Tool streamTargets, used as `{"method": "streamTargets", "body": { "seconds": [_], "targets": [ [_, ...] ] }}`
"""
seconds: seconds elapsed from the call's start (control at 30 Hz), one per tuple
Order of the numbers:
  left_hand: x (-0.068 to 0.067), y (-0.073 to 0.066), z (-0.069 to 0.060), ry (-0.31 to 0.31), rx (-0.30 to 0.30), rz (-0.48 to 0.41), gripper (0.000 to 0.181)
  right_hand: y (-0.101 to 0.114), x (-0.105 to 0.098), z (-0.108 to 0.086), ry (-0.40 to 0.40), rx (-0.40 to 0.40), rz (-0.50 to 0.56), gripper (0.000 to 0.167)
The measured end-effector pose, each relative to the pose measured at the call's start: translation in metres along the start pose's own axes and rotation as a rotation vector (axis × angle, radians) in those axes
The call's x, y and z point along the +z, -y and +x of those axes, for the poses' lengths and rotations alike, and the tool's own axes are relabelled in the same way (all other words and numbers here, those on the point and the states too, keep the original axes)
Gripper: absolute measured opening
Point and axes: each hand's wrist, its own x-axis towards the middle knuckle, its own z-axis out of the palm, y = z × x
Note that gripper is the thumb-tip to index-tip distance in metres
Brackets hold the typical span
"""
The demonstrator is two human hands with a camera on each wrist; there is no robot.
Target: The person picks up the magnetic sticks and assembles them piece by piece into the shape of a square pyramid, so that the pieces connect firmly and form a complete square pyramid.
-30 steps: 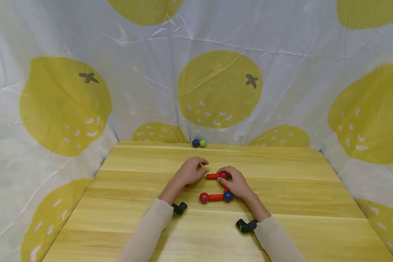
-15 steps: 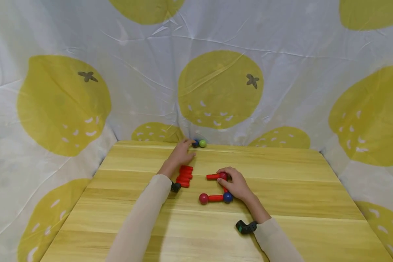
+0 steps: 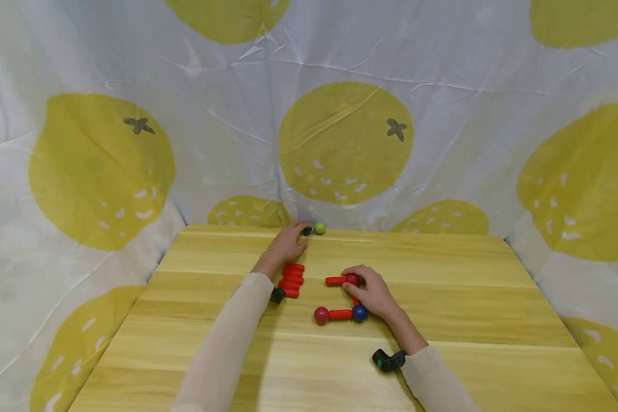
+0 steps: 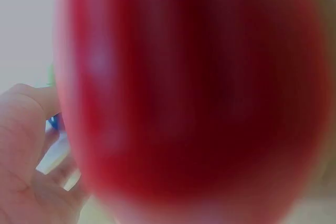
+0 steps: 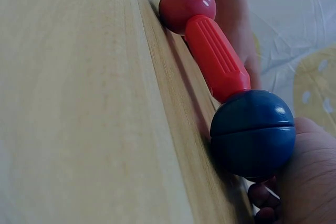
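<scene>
At the table's back edge my left hand (image 3: 285, 243) reaches to a dark blue ball (image 3: 306, 232); a finger lies over its top while the thumb stands apart. A green ball (image 3: 319, 228) sits right beside it. My right hand (image 3: 373, 292) pinches a dark red ball (image 3: 351, 280) between thumb and fingers. From that ball a red rod (image 3: 335, 281) points left, and another rod leads to a blue ball (image 5: 253, 134). A further red rod (image 5: 218, 59) joins the blue ball to a second red ball (image 5: 187, 7).
Several loose red rods (image 3: 291, 280) lie side by side under my left wrist; they fill much of the left wrist view, blurred. A lemon-print cloth (image 3: 346, 143) hangs behind the wooden table (image 3: 443, 320). Each wrist wears a black camera (image 3: 388, 360).
My left hand has moved from beside the rod structure to the blue ball at the back, uncovering the loose red rods. The right hand keeps its hold on the red ball.
</scene>
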Motion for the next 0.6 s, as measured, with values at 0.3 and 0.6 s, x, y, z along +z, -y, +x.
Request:
{"method": "streamTargets", "body": {
  "seconds": [0.3,0.6],
  "targets": [
    [-0.002,0.002,-0.008,-0.038,-0.078,0.027,0.038,0.003,0.0,0.0,0.003,-0.004,-0.005,0.025],
    [-0.01,0.002,-0.031,-0.044,-0.066,-0.102,0.038,0.003,-0.002,-0.002,-0.001,0.011,-0.008,0.026]
  ]
}}
